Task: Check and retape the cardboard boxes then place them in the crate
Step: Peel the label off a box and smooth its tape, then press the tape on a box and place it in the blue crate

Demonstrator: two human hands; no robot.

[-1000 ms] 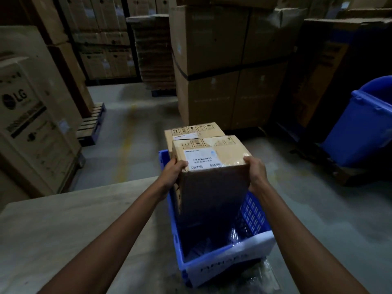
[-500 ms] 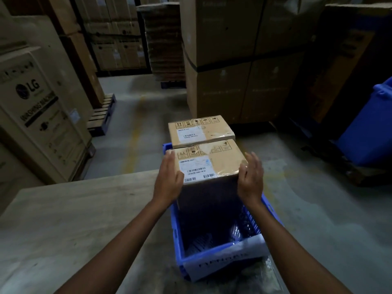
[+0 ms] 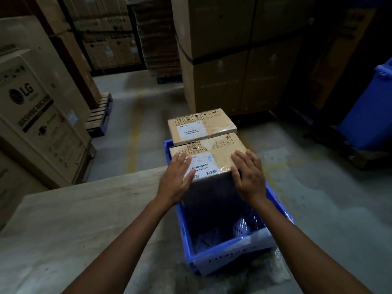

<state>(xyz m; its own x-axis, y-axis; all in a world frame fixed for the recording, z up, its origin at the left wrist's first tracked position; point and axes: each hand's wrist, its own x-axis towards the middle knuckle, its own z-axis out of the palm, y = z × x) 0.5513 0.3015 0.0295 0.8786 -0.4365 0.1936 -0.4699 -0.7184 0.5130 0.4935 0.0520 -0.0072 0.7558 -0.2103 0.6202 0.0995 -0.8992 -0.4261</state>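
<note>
While the taped brown cardboard box stands in the blue plastic crate, left hand and right hand lie flat on it, gripping nothing; best press down evenly, squarely.

The far box and near box fill the crate's far half — its near half lies open above. The table borders its left.
</note>
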